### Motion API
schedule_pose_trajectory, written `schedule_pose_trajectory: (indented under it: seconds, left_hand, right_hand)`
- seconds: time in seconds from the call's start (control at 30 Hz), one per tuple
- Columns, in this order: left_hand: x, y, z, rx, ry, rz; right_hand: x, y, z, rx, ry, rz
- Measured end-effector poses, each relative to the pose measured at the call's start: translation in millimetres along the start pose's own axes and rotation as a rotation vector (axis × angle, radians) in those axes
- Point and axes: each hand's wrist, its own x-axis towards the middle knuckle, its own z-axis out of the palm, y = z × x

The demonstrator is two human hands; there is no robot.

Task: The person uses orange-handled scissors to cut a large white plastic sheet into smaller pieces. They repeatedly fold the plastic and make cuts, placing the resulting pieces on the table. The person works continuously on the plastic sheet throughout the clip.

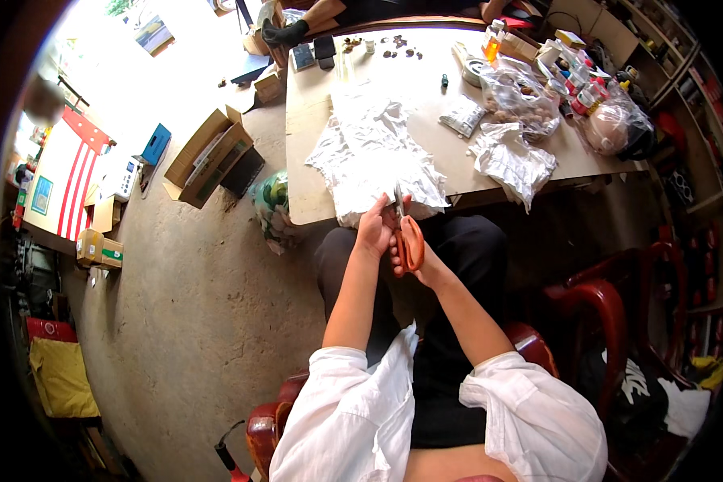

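Observation:
My right hand grips a pair of scissors by its orange handles, with the metal blades pointing away from me. Beside the blades is my left hand, thumb raised, at the near edge of a crumpled white cloth. Whether its fingers pinch the cloth is hidden by the overlap of hands and scissors. The cloth spreads over the pale table and hangs over its front edge above my knees. To the right, a smaller white cloth droops over the same edge.
A clear bag of brown round items, a silvery packet and a bottle of orange liquid stand at the table's right. An open cardboard box is on the left. Red chairs flank me. Another person's foot shows beyond the table.

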Motion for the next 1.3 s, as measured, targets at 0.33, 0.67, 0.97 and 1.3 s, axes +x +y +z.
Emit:
schedule_pose_trajectory:
  seconds: [0.33, 0.67, 0.97, 1.3]
  left_hand:
    - [-10.2, 5.9, 24.7, -0.017, -0.064, 0.008]
    - [-4.1, 3.1, 3.2, -0.064, -0.039, -0.001]
    - [-17.0, 5.4, 25.9, 0.243, -0.023, -0.129]
    - [-17.4, 2.6, 20.6, 0.201, -0.023, -0.056]
  right_hand:
    - [-11.5, -8.7, 0.6, 0.33, -0.206, 0.131]
    - [-6.2, -3.1, 0.2, -0.017, 0.006, 0.083]
    - [20.0, -18.9, -5.3, -0.043, 0.054, -0.073]
    - [24.8, -9.9, -10.3, -0.185, 0.193, -0.104]
